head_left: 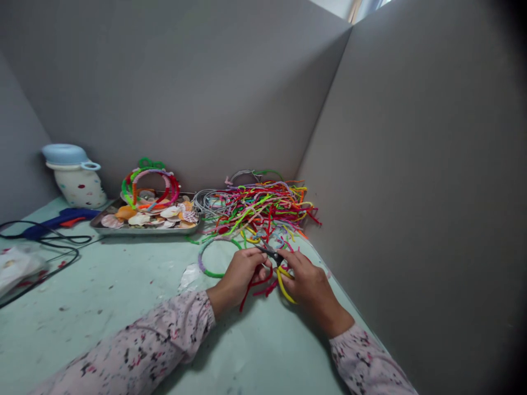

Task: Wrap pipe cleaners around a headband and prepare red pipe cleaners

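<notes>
My left hand (242,272) is closed in a pinch on a dark red pipe cleaner (246,296), whose loose end hangs below the fingers. My right hand (308,280) grips black pliers with yellow handles (284,286). Their dark jaws point left and reach the fingertips of my left hand; whether they touch the pipe cleaner is hard to see. A ring wrapped in green and lilac pipe cleaner (201,263) lies flat just behind my left hand. Short red and pink pieces (269,289) lie on the table between my hands.
Behind my hands is a heap of colourful pipe cleaners (267,206) beside coiled grey wire (208,203). A metal tray (144,232) holds seashells and wrapped rings (177,189). Further left are a lidded cup (80,184), a blue tool (49,224), a black cable (76,255) and a plastic bag (18,269).
</notes>
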Action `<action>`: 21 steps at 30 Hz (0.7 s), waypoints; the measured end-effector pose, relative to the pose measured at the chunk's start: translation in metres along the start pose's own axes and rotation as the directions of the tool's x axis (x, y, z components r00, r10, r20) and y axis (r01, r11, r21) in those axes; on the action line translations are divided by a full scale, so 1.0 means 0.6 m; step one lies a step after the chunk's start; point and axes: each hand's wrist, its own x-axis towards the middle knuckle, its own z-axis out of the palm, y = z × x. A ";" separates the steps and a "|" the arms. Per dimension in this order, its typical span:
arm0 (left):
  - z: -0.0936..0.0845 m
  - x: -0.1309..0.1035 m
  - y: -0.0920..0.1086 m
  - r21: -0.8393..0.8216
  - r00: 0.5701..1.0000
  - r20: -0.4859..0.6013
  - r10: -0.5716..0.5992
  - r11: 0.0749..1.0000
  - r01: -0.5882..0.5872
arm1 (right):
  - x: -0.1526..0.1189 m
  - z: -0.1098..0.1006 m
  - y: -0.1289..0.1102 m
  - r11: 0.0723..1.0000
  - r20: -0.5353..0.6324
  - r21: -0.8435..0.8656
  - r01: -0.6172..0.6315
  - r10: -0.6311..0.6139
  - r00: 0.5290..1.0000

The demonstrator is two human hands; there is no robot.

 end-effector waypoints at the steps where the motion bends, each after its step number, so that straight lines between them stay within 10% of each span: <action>1: 0.000 0.000 0.000 0.001 1.000 0.003 0.002 1.000 -0.002 | 0.000 0.000 0.000 1.000 0.001 0.009 0.000 0.000 1.000; 21: -0.001 -0.002 0.008 0.096 1.000 -0.005 0.029 0.995 -0.028 | -0.002 0.006 0.003 0.986 0.017 0.165 -0.015 0.012 1.000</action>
